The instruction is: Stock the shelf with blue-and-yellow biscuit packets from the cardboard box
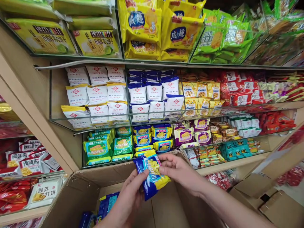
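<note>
A blue and yellow biscuit packet (152, 174) is held over an open cardboard box, tilted, its printed face up. My left hand (133, 193) grips its left side with the thumb on top. On the right edge, my right hand (177, 171) pinches the packet between thumb and fingers. Below, more blue packets (106, 205) lie in the left part of the cardboard box (83, 186), partly hidden by my left arm. Just behind the held packet, similar blue and yellow packets (162, 134) are stacked in a glass shelf compartment.
Green packets (98, 147) and purple packets (184, 136) flank the blue ones. Above them, white packets (97, 95) fill a glass-fronted shelf (95, 122). Large yellow packets (141, 22) stand on the top shelf. A wooden upright (35, 104) is at left; a folded carton (282, 207) lies at lower right.
</note>
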Tool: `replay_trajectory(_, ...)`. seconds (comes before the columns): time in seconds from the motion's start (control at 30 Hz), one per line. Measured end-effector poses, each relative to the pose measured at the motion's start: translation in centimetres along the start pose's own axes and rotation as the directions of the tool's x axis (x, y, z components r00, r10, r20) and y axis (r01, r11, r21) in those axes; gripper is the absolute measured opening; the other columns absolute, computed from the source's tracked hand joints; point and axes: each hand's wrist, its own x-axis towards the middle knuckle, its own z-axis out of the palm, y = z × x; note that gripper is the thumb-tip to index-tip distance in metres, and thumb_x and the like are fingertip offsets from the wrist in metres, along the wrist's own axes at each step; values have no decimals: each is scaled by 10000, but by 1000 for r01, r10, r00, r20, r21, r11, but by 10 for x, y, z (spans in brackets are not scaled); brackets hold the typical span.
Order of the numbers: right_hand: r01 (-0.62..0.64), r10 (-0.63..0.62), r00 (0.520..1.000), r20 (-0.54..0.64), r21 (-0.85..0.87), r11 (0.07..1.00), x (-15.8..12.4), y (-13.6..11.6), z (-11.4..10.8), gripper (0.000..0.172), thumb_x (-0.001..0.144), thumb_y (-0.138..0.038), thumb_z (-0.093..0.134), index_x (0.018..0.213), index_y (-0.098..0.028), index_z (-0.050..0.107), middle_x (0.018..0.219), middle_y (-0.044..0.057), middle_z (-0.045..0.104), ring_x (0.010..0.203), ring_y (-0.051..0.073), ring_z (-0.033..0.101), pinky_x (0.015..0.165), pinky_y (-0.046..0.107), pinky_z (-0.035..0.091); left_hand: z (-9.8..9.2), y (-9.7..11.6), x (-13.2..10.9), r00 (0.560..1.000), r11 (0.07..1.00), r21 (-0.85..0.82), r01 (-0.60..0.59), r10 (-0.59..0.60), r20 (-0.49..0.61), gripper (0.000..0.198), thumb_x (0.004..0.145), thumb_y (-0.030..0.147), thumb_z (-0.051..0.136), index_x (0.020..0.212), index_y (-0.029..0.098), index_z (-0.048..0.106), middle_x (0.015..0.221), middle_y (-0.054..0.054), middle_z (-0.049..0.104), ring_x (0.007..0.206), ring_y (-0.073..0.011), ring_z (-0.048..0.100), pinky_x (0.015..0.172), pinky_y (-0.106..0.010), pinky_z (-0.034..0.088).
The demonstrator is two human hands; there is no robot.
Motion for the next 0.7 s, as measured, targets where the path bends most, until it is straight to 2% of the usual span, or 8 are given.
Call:
replay_trajectory(0.07,50,-50,999,0,-98,994,0,-2,-7,386,692,-344,611,1006,-140,517,865,62,609,813,156,574,766,323,445,-2,1,3,999,997,77,15,-19,47,202,717,305,608,847,150,596,682,-19,649,529,-73,557,453,-147,432)
replay_trajectory(0.13,180,-211,976,-58,-337,924,-1,-3,-11,353,722,-353,574,1013,-161,525,975,85,584,908,180,545,813,354,431,-2,3,7,1000,994,106,-7,4,28,183,722,270,611,835,127,608,693,-39,653,542,-70,563,470,-140,446)
replay_trajectory(0.23,313,-495,867,-51,-716,624,-5,-3,-12,423,711,-393,576,1088,-218,498,1189,94,451,1112,223,410,916,406,361,9,10,18,997,997,9,-71,71,-32,129,716,196,618,809,106,618,743,-73,665,620,-100,602,597,-196,509)
replay_trajectory(0.3,321,-586,810,-4,-833,450,-6,-2,-11,510,701,-418,580,1153,-221,452,1291,107,331,1198,244,302,963,427,312,20,17,30,989,987,-87,-137,131,-69,75,714,160,615,765,104,614,745,-75,664,640,-111,611,625,-217,523)
replay_trajectory(0.4,288,-630,777,16,-898,333,-1,-1,-11,506,746,-356,533,1203,-195,391,1323,135,271,1226,253,256,967,446,307,37,30,54,973,962,-163,-219,203,-112,37,736,151,589,740,115,597,720,-58,657,642,-104,613,615,-208,529)
replay_trajectory(0.53,259,-642,766,13,-921,290,13,-5,-14,416,773,-246,476,1178,-170,416,1263,136,360,1184,236,324,951,433,334,50,47,84,943,930,-187,-317,289,-163,86,774,158,542,699,123,566,611,-20,623,574,-82,594,582,-185,524)
replay_trajectory(0.6,264,-640,766,51,-934,242,21,-9,-15,370,780,-229,462,1140,-144,461,1230,138,406,1159,234,350,950,424,336,53,54,94,930,918,-187,-349,315,-190,124,783,146,525,662,127,545,568,-3,599,545,-73,581,582,-183,521)
replay_trajectory(0.7,293,-618,770,158,-948,122,33,-15,-16,357,787,-199,440,1132,-116,478,1230,148,420,1159,243,344,953,437,328,55,62,103,917,909,-182,-375,335,-214,172,791,95,492,627,140,512,549,18,573,532,-57,571,617,-177,514)
